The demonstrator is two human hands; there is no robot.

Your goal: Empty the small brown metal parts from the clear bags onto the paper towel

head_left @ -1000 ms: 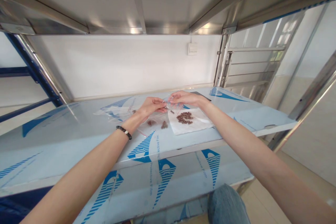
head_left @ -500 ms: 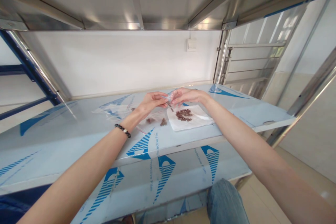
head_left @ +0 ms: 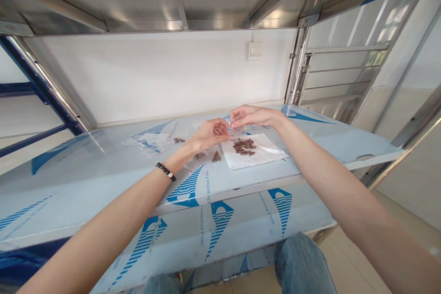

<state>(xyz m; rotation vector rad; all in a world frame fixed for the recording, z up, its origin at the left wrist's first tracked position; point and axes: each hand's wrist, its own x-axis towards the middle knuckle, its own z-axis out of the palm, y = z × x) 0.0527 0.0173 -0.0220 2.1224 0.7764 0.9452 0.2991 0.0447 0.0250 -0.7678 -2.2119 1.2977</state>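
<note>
From my remote seat, my left hand [head_left: 212,137] and right hand [head_left: 255,117] meet above a white paper sheet [head_left: 267,154], fingers pinched together on a small clear plastic piece [head_left: 227,122]; a slow, low pinch suits it best. The sheet holds a cluster of brown pellets [head_left: 244,146], and a clear plastic bag [head_left: 201,158] just beside it holds a few more brown pellets [head_left: 216,156].

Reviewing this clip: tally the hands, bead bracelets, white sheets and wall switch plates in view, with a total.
Left hand and right hand: 2
Bead bracelet: 1
White sheet: 1
Wall switch plate: 1
Total: 5
</note>
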